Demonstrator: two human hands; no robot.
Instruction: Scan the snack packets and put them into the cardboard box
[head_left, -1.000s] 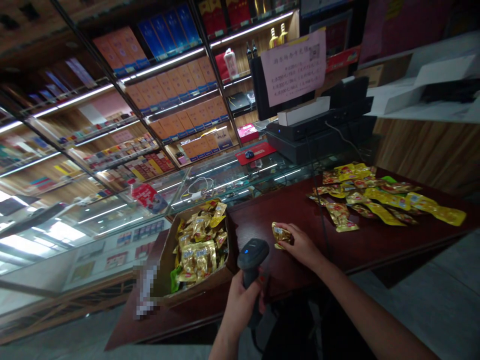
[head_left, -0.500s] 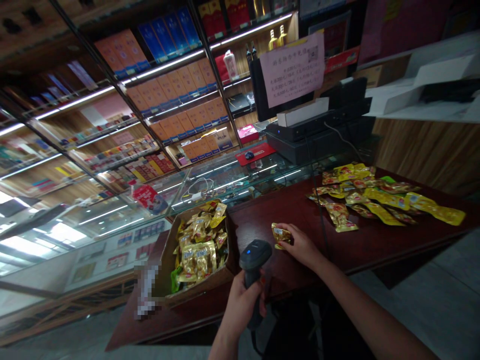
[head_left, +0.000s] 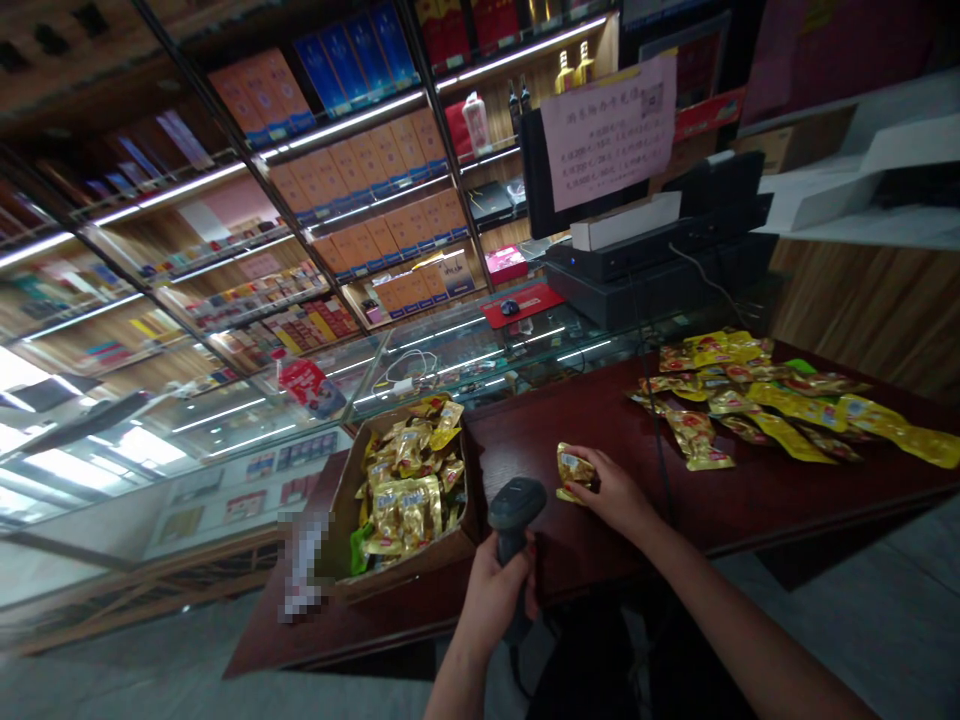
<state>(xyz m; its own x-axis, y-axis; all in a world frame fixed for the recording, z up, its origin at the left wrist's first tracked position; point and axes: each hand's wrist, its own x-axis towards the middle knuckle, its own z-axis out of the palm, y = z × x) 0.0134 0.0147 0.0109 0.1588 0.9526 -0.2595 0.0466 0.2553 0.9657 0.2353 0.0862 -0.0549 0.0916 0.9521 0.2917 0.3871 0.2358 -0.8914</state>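
My left hand (head_left: 501,590) is wrapped round the handle of a dark grey barcode scanner (head_left: 517,503), its head upright above my fist. To the right of it, my right hand (head_left: 615,490) grips a small gold snack packet (head_left: 574,470) just at the table surface; my fingers cover its right part. An open cardboard box (head_left: 469,495) stands left of the scanner, with many gold packets (head_left: 409,510) heaped in it. Several yellow and gold packets (head_left: 799,405) lie spread out on the right of the dark red table (head_left: 517,435).
Behind the table runs a glass display counter (head_left: 442,350) with a mouse (head_left: 510,307) on a red mat. A monitor (head_left: 540,180) with a pink paper sign stands at the back. A scanner cable (head_left: 517,670) hangs below my left hand. Shelves of boxed goods (head_left: 360,170) line the wall.
The whole view has shifted slightly, so things appear a little further right. Both hands keep their holds on the scanner and the packet, with little other change.
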